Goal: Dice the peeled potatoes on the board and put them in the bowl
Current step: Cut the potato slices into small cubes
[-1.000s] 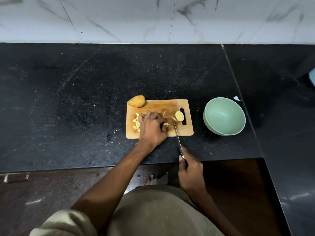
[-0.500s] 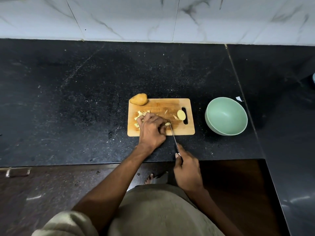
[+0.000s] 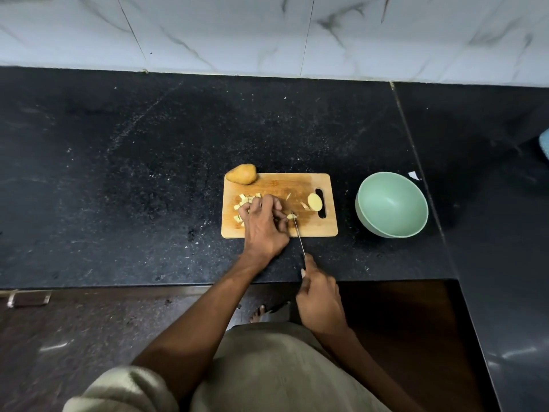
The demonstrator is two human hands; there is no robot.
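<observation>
A black tabletop [image 3: 148, 173] was seen below a marble wall [image 3: 237, 31]. A board [image 3: 315, 185] lay on it, with a green bowl [image 3: 392, 203] well apart to its right, nothing visible inside. A whole potato [image 3: 242, 173] was set at the board's far left corner, a slice [image 3: 314, 201] near the handle slot. The left hand [image 3: 264, 227] was curled over a potato piece [image 3: 291, 216] mid-board, its grip pressed around it. Dice [image 3: 245, 200] were heaped just beyond the fingers. The right hand [image 3: 319, 301] was clenched round a knife [image 3: 298, 236], whose blade was laid against the piece by the left fingertips.
</observation>
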